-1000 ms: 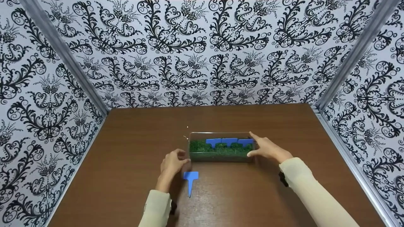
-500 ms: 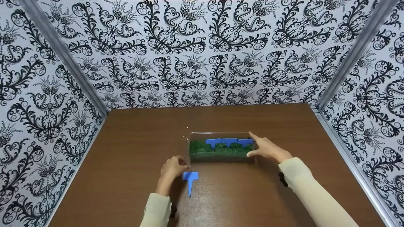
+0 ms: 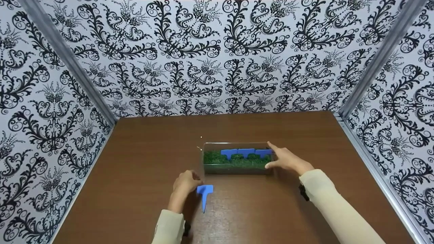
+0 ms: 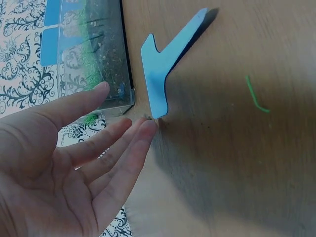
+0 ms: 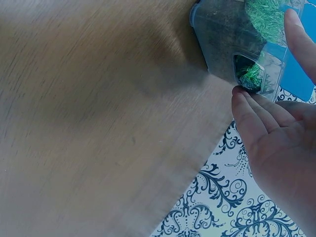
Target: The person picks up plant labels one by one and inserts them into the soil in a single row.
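A blue T-shaped plant label [image 3: 204, 196] lies on the table in front of a clear plastic box [image 3: 237, 169]. My left hand [image 3: 185, 183] is at its wide end; in the left wrist view the fingertips [image 4: 149, 126] meet that end and the thumb stays apart. Inside the box is green grass-like filling [image 3: 213, 157] with several blue labels [image 3: 246, 151] standing in a row towards the back and right. At the box's right end, my right hand [image 3: 288, 161] holds it with thumb and fingers spread across the end.
The brown table [image 3: 145, 149] is enclosed by patterned walls [image 3: 217, 67] with metal corner frames. Small pale bits lie left of the box. A green strand [image 4: 254, 94] lies on the table in the left wrist view.
My left hand has moved down from beside the box's front left corner to the wide end of the loose label. The right hand and the box have stayed put.
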The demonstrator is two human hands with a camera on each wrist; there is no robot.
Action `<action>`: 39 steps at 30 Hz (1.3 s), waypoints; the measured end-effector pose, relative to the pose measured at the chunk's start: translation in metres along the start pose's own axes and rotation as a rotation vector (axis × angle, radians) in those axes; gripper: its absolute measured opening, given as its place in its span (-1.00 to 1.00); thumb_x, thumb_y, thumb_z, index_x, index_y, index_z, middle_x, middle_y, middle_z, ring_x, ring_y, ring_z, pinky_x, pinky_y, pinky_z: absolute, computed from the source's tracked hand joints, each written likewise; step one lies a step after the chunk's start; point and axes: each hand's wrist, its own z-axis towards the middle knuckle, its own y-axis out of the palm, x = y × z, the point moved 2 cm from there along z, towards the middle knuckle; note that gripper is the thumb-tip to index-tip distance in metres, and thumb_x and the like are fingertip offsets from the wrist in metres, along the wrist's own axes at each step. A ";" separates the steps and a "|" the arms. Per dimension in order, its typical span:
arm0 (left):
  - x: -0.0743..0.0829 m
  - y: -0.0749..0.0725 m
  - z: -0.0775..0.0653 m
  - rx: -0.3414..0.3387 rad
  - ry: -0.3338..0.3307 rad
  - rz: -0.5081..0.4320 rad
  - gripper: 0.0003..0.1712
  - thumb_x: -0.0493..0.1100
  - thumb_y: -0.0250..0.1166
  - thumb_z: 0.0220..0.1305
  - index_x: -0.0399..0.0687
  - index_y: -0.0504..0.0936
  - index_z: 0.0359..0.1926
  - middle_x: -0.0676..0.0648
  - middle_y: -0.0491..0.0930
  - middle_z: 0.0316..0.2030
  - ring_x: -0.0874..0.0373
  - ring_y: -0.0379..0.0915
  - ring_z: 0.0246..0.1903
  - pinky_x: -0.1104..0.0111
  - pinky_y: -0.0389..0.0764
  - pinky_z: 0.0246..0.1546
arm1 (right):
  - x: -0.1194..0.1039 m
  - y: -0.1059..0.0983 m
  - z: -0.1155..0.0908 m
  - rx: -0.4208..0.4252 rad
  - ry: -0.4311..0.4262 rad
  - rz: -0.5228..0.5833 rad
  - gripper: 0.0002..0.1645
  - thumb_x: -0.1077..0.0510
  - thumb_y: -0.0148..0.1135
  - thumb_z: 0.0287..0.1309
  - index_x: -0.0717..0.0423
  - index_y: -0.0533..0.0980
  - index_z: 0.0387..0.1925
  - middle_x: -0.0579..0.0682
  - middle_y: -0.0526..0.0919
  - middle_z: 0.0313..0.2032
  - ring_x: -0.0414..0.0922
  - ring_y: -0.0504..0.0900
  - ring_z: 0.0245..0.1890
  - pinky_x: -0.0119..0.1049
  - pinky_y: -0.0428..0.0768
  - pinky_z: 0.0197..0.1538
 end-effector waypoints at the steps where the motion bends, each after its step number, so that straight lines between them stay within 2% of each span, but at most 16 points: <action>1: 0.000 0.000 -0.001 0.003 0.002 0.000 -0.70 -0.03 0.47 0.13 -0.07 0.73 -0.16 -0.09 0.73 -0.18 -0.12 0.65 -0.15 0.03 0.62 -0.19 | 0.000 0.000 0.000 0.002 0.000 0.000 0.22 -0.06 0.42 0.15 0.27 -0.12 0.55 0.45 0.17 0.43 0.38 0.20 0.42 0.26 0.21 0.42; 13: -0.002 0.002 -0.010 0.025 -0.006 0.016 -0.69 -0.03 0.49 0.12 -0.10 0.73 -0.17 -0.10 0.73 -0.23 -0.05 0.64 -0.26 0.05 0.63 -0.24 | 0.001 0.000 -0.001 -0.014 0.020 -0.006 0.21 -0.06 0.41 0.17 0.25 -0.13 0.56 0.44 0.15 0.44 0.37 0.20 0.42 0.27 0.22 0.41; 19: -0.002 0.002 -0.011 0.020 -0.025 0.064 -0.69 -0.02 0.51 0.08 -0.06 0.75 -0.18 -0.13 0.74 -0.16 -0.16 0.65 -0.16 0.00 0.63 -0.19 | 0.001 0.000 0.000 -0.020 0.020 -0.011 0.22 -0.09 0.39 0.18 0.24 -0.15 0.56 0.43 0.15 0.45 0.37 0.21 0.42 0.27 0.25 0.40; 24: 0.001 0.004 -0.014 0.034 -0.046 0.138 -0.77 0.00 0.53 0.04 -0.02 0.74 -0.38 -0.10 0.74 -0.29 -0.11 0.66 -0.28 0.03 0.64 -0.29 | 0.001 0.001 -0.001 -0.022 0.024 -0.006 0.22 -0.10 0.38 0.19 0.21 -0.16 0.57 0.41 0.15 0.46 0.36 0.21 0.42 0.27 0.25 0.40; 29: 0.004 0.009 -0.015 0.037 -0.068 0.222 -0.70 0.05 0.54 0.01 -0.03 0.69 -0.53 -0.12 0.71 -0.38 -0.05 0.62 -0.40 0.08 0.62 -0.39 | 0.001 0.001 -0.001 -0.019 0.023 -0.001 0.21 -0.10 0.38 0.19 0.20 -0.16 0.57 0.41 0.14 0.46 0.36 0.21 0.43 0.27 0.24 0.40; 35: 0.008 0.015 -0.017 0.037 -0.071 0.294 -0.49 0.15 0.56 -0.05 -0.18 0.70 -0.30 -0.21 0.73 -0.28 -0.14 0.65 -0.32 0.05 0.64 -0.35 | 0.001 0.001 -0.001 -0.027 0.026 0.009 0.22 -0.12 0.37 0.19 0.19 -0.17 0.57 0.39 0.12 0.48 0.36 0.18 0.44 0.27 0.23 0.41; 39: 0.011 0.020 -0.018 0.028 -0.071 0.336 -0.41 0.17 0.59 -0.11 -0.19 0.70 -0.21 -0.21 0.73 -0.24 -0.15 0.66 -0.28 0.04 0.66 -0.30 | 0.001 0.000 -0.002 -0.033 0.034 0.017 0.23 -0.13 0.37 0.19 0.17 -0.18 0.58 0.38 0.09 0.49 0.36 0.14 0.46 0.29 0.21 0.42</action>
